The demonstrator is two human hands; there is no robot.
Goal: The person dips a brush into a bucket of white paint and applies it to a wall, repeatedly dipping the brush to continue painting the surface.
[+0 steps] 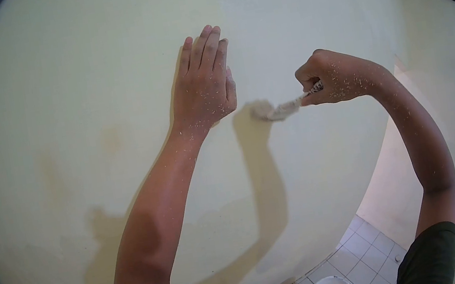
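Left Hand Flat on the Wall, Right Fist Around a Pale Tool

Your left hand (202,90) lies against the pale wall (40,70) in the upper middle of the frame. Its back faces you and its fingers point up, pressed nearly together, with the little finger slightly apart and the thumb tucked close beside the index finger. Your left forearm slants up to it from the lower left.

Your right hand (341,75) is right of centre, curled into a fist. Your right arm rises from the lower right, then leans left, and your wrist bends so that the knuckles face left. Those fingers are folded around one end of the pale tool (283,111). The rest sticks out to the left of your fist, sloping slightly down into the space between your hands. Its far end is blurred, so its exact kind, and whether it touches the wall, can't be told.

Small light flecks dot both your hands and forearms. The shadow (265,177) of your right arm curves down the wall below the tool. At the bottom of the frame, right of centre, a white bucket (347,283) is by the tiled floor (361,251). Your dark sleeves (430,258) show in both lower corners.
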